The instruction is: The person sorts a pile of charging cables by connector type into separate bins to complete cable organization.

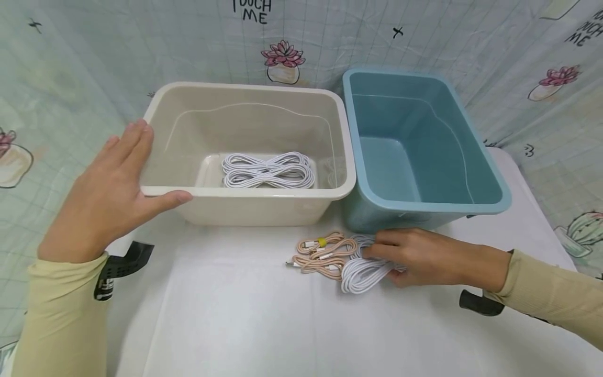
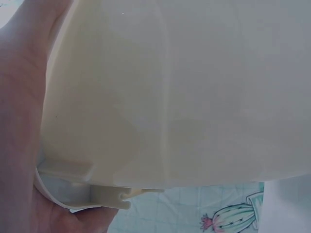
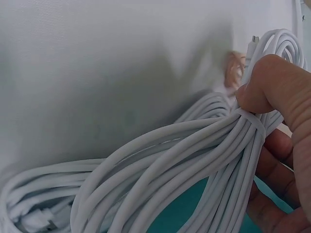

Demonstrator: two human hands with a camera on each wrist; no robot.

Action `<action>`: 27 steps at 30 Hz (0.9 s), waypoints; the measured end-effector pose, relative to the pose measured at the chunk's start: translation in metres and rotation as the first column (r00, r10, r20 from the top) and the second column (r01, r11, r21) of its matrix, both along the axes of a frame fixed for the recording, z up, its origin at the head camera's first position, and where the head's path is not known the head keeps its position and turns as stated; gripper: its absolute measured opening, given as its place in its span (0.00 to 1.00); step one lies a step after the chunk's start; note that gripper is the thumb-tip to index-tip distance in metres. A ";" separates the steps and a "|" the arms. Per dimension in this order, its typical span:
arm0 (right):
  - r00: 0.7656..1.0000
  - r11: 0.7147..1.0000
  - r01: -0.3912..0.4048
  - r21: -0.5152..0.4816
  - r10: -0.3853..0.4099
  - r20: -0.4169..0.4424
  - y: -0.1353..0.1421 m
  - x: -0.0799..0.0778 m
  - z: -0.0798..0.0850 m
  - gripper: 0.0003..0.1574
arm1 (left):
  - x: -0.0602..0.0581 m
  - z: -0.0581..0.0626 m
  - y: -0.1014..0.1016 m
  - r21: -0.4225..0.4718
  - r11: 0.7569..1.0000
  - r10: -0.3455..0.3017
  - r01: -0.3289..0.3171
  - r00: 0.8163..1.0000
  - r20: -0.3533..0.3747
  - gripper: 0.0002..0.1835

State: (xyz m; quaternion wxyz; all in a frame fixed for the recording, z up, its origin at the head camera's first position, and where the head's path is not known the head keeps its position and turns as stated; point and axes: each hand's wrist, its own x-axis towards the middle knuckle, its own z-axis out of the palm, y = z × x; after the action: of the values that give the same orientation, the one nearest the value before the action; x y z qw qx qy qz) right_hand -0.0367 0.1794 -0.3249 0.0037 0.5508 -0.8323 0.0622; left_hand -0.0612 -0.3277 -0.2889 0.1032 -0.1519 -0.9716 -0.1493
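Note:
My left hand [image 1: 115, 180] rests at the front left corner of a beige bin [image 1: 254, 207], fingers straight along its side and thumb along the front rim. In the left wrist view, the palm lies against the bin's rim [image 2: 63, 194]. Inside the bin lies a figure-eight bundle of white cable [image 1: 268, 172]. With my right hand [image 1: 419, 257], I pinch a bundled white cable [image 3: 170, 160] near its tied middle, thumb on one side and fingers on the other. Another white cable bundle [image 3: 43, 189] lies behind it on the table.
Peach-coloured cables [image 1: 325, 256] lie coiled left of my right hand, one with a yellow tie. A blue bin [image 1: 386, 201] stands right of the beige one, their rims side by side. A printed curtain [image 1: 188, 42] hangs behind both. White cloth [image 1: 235, 314] covers the table.

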 end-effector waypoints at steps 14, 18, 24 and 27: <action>0.999 0.999 -0.049 -0.001 0.049 0.015 -0.025 0.005 0.024 0.35 | 0.000 -0.001 0.000 -0.002 1.000 -0.003 0.003 1.000 -0.006 0.62; 0.997 0.997 -0.081 -0.021 0.080 -0.007 -0.031 0.005 0.029 0.35 | -0.002 0.000 0.002 -0.009 1.000 -0.001 0.001 1.000 0.002 0.62; 0.992 0.990 -0.127 -0.060 0.126 -0.021 -0.042 0.003 0.038 0.35 | -0.003 0.001 0.001 -0.023 1.000 0.001 -0.001 1.000 0.006 0.63; 0.990 0.987 -0.137 -0.078 0.136 -0.021 -0.048 0.003 0.045 0.35 | -0.003 0.001 0.000 -0.014 1.000 0.012 -0.012 1.000 0.012 0.64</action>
State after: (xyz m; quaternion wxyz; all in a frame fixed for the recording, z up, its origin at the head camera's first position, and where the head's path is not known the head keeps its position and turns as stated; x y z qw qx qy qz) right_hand -0.0336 0.1317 -0.2802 0.0277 0.6064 -0.7894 0.0909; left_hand -0.0637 -0.3274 -0.2880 0.0974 -0.1458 -0.9741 -0.1426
